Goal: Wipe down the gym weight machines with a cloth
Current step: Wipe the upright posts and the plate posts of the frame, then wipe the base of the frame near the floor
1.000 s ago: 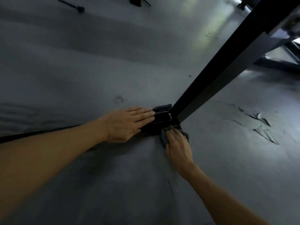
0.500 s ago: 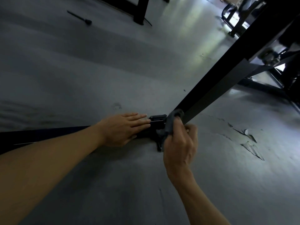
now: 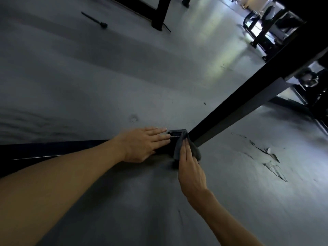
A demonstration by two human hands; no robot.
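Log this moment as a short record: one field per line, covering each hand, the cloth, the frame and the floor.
left hand: flat, fingers straight, resting on the low black frame bar
right hand: presses the cloth with straight fingers
cloth: dark grey, draped over the frame's corner joint
frame: black bar rising diagonally from the joint
floor: grey, cracked and peeling right of the joint
loose item: thin black rod lying far off

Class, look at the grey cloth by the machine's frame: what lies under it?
The cloth drapes over the black corner joint of the frame, pressed there by the straight fingers of the right hand. The joint's top edge shows; the covered part is hidden.
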